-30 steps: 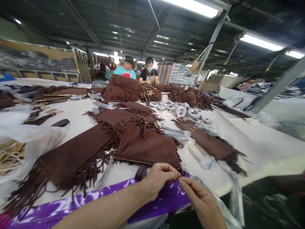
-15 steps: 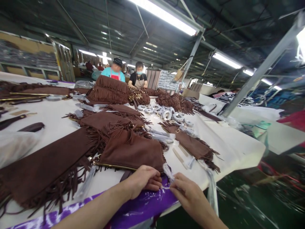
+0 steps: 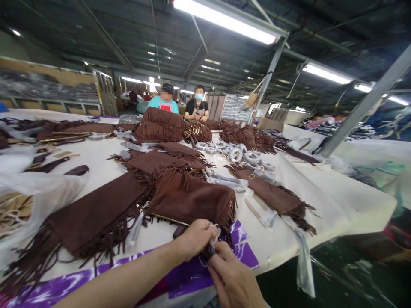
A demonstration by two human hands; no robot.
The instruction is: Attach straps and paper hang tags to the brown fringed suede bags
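Note:
My left hand (image 3: 195, 238) and my right hand (image 3: 229, 273) meet at the near edge of the table, both pinched on a small clear plastic wrapper (image 3: 213, 239). Just beyond them lies a brown suede fringed bag (image 3: 189, 199) with a gold zip edge, and a dark strap end (image 3: 179, 231) pokes out from under it beside my left hand. What the wrapper covers is hidden by my fingers. A long brown fringed panel (image 3: 93, 214) stretches away to the left.
The white table (image 3: 324, 196) carries more brown fringed bags (image 3: 272, 194), tape rolls (image 3: 236, 154), wrapped strips and a clear bag (image 3: 35, 192) at left. Purple film (image 3: 244, 252) covers the near edge. Two people (image 3: 165, 100) work at the far end. A metal post (image 3: 362, 109) stands right.
My hands have drawn closer together over the wrapper, the right one moving left and nearer to me. The view has swung back a little to the left.

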